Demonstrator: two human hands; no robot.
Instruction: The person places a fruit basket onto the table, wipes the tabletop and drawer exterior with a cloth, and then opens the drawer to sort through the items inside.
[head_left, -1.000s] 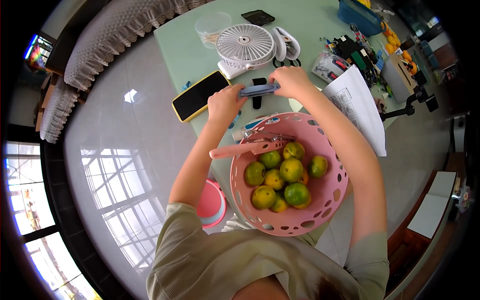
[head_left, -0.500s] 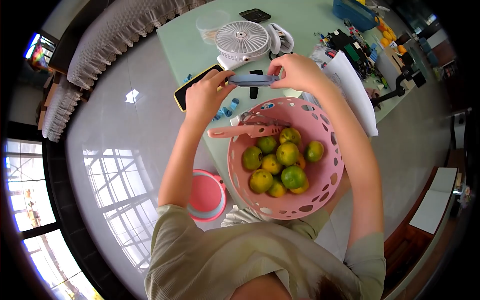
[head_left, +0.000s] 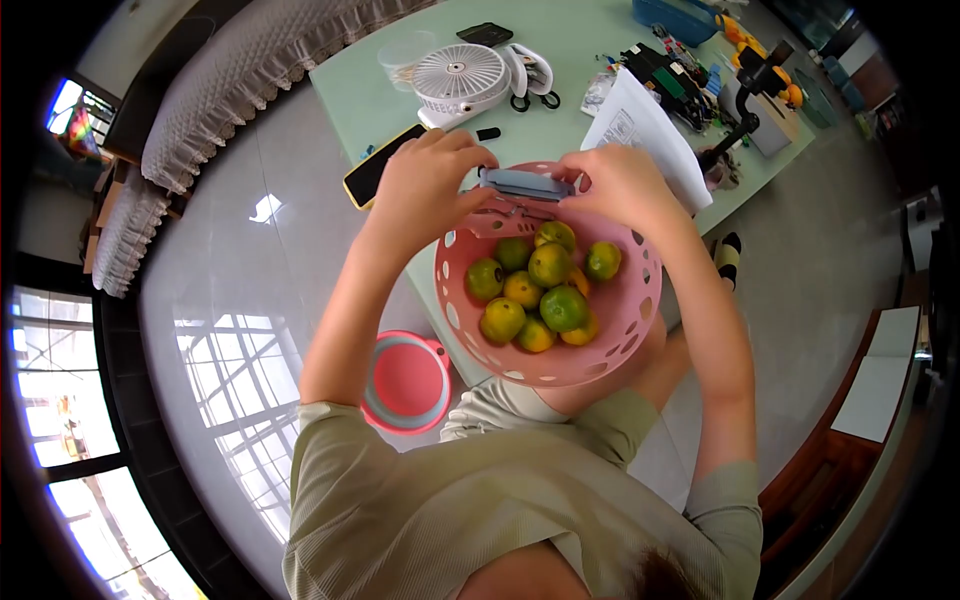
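Observation:
A flat blue-grey object [head_left: 526, 183], seen nearly edge-on, is held level between my two hands. My left hand [head_left: 428, 180] pinches its left end, and my right hand [head_left: 620, 185] grips the right end between thumb and fingers. It hangs over the far rim of a pink basket [head_left: 610, 345] with holes in its wall. Several green-yellow citrus fruits [head_left: 549, 265] lie inside the basket. Part of a pink-handled tool [head_left: 490, 222] rests at the basket's far side, its handle mostly hidden by my left hand.
On the green table [head_left: 365, 70] are a white fan [head_left: 460, 75], a yellow-edged phone [head_left: 375, 170], a white paper [head_left: 640, 125], a black clamp arm [head_left: 745, 115], loose parts [head_left: 665, 80] and a blue basket [head_left: 675, 18]. A pink basin [head_left: 405, 380] stands on the floor.
Both hands have brought the blue-grey object nearer, from above the table to over the basket's far rim. The view has shifted, and the basket appears higher in it.

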